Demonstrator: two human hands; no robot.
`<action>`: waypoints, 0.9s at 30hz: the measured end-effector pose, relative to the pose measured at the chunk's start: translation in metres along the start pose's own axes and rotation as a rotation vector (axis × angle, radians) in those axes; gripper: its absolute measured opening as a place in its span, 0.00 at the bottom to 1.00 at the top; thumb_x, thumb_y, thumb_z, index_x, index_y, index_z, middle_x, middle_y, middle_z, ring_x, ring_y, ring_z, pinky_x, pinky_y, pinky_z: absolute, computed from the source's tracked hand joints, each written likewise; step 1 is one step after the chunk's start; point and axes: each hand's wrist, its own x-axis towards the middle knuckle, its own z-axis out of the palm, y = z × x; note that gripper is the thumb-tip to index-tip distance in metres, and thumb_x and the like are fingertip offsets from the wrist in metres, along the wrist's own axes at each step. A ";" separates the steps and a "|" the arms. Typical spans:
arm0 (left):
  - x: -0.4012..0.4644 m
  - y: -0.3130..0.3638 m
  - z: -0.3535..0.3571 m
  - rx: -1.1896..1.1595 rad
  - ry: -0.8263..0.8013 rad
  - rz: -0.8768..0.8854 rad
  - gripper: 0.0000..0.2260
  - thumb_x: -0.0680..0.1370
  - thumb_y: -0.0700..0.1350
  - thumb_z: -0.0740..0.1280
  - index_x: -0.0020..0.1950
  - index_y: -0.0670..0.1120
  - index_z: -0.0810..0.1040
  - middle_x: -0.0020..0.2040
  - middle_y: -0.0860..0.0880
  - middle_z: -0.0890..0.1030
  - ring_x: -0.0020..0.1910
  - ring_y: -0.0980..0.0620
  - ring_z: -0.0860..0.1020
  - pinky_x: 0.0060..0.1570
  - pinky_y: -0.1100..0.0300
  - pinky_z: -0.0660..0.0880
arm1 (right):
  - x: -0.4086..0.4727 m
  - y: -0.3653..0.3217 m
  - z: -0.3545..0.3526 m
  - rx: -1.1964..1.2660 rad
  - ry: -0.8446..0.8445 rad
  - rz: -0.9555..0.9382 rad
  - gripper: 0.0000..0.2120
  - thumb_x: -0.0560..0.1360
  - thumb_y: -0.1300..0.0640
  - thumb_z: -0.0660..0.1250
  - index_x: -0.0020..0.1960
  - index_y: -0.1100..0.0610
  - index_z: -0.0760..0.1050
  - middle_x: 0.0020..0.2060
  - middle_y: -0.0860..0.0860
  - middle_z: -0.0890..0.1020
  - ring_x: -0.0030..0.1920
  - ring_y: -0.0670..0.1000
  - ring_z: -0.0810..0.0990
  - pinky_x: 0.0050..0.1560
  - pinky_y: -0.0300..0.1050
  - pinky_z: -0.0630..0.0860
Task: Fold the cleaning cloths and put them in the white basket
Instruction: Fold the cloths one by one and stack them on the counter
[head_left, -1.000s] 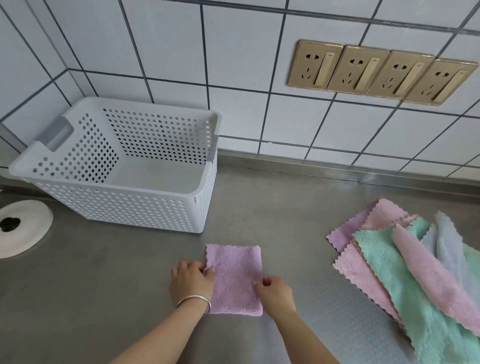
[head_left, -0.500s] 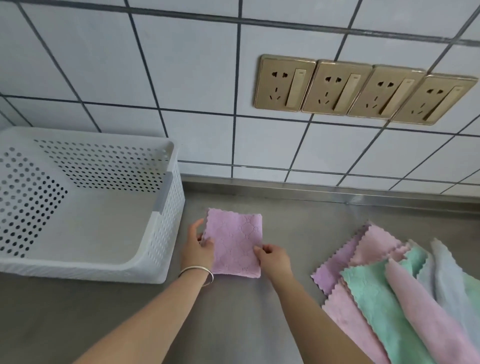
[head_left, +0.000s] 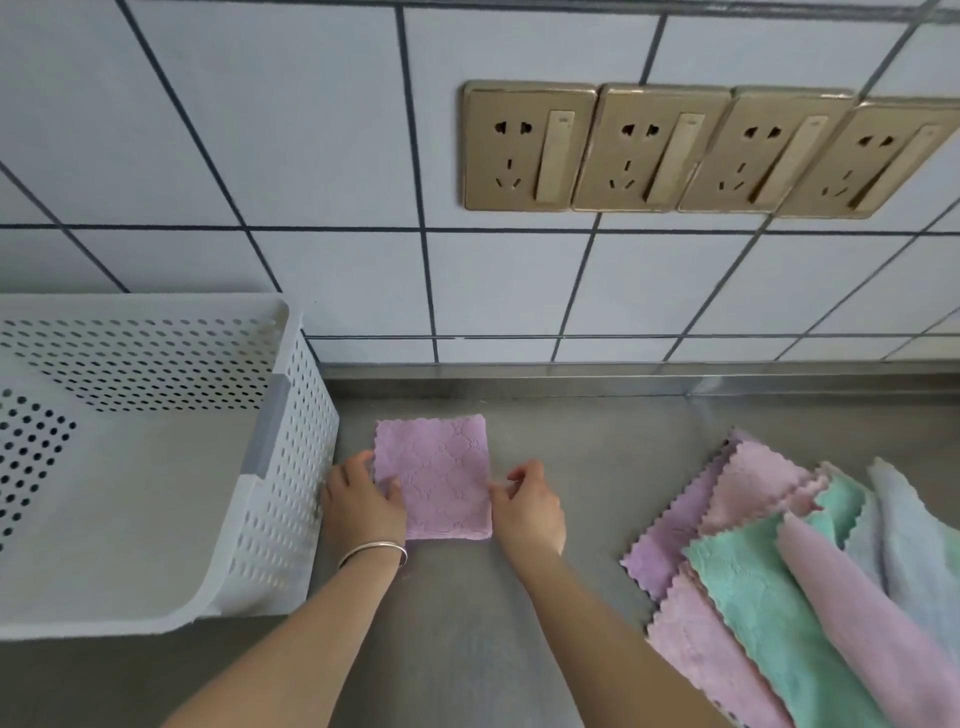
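A folded purple cloth (head_left: 436, 475) lies flat on the steel counter, just right of the white basket (head_left: 291, 467). My left hand (head_left: 361, 501) pinches its left edge, thumb on top, a silver bangle on the wrist. At the cloth's right edge, my right hand (head_left: 530, 506) pinches it with the fingertips. The perforated basket is empty. A loose pile of unfolded cloths (head_left: 789, 587), pink, purple, mint green and pale blue, lies spread at the right.
The counter (head_left: 467, 623) ends at a tiled wall with a raised steel lip (head_left: 571, 376). Several gold wall sockets (head_left: 701, 150) sit above the work spot. The basket's right wall stands a finger's width from my left hand.
The view has shifted right and closer, so the basket now sits at the left edge. Both hands have slid the folded purple cloth slightly and stay pinched on its two sides.
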 end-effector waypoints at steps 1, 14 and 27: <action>-0.006 0.004 -0.001 0.044 0.035 0.051 0.20 0.70 0.42 0.71 0.61 0.43 0.73 0.60 0.40 0.74 0.57 0.38 0.72 0.53 0.47 0.75 | -0.004 0.007 -0.008 0.023 0.028 -0.033 0.12 0.74 0.54 0.63 0.56 0.56 0.69 0.45 0.50 0.78 0.49 0.58 0.79 0.44 0.45 0.71; -0.164 0.101 0.028 -0.065 -0.427 0.916 0.16 0.72 0.39 0.64 0.59 0.47 0.74 0.57 0.47 0.72 0.51 0.49 0.79 0.42 0.58 0.74 | -0.091 0.221 -0.187 -0.238 0.757 -0.076 0.18 0.69 0.56 0.53 0.48 0.63 0.76 0.45 0.60 0.80 0.44 0.61 0.72 0.44 0.52 0.68; -0.282 0.180 0.089 0.196 -0.722 1.239 0.17 0.77 0.45 0.60 0.66 0.51 0.70 0.64 0.51 0.72 0.63 0.49 0.70 0.58 0.55 0.72 | -0.091 0.278 -0.242 -0.574 0.346 -0.105 0.24 0.58 0.51 0.73 0.53 0.57 0.77 0.46 0.53 0.81 0.44 0.59 0.81 0.39 0.50 0.77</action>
